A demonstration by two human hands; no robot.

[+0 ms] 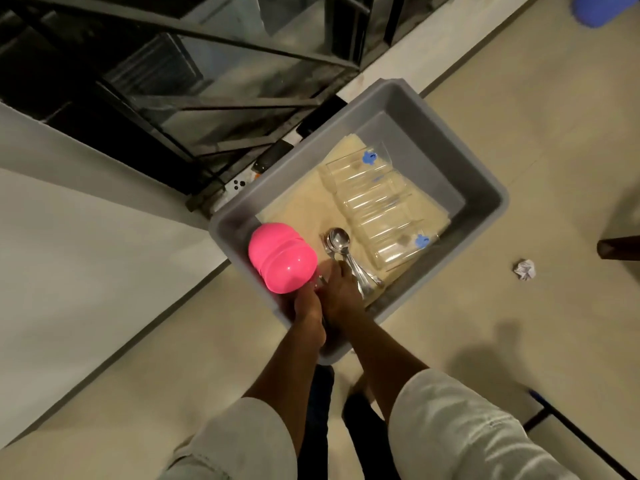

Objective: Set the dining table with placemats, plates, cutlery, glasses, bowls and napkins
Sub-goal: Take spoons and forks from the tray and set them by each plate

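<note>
Our right hand (341, 292) is nearer the bundle of spoons (346, 254), which lies just beyond its fingers in the gray tub (485, 188), bowls far and handles near, though whether those fingers are gripping we cannot tell; our left hand (308, 306) seems to hold the pink bowls (282, 258).

Grey plastic tub (433, 133) sits on the floor with everything piled in. Stack of bright pink bowls (282, 258), upside down, in the near-left corner. Bunch of steel spoons (341, 242) right beside them, bowls up. Clear glasses (377, 206) lie on their sides in a row on beige placemats (301, 202).
</note>
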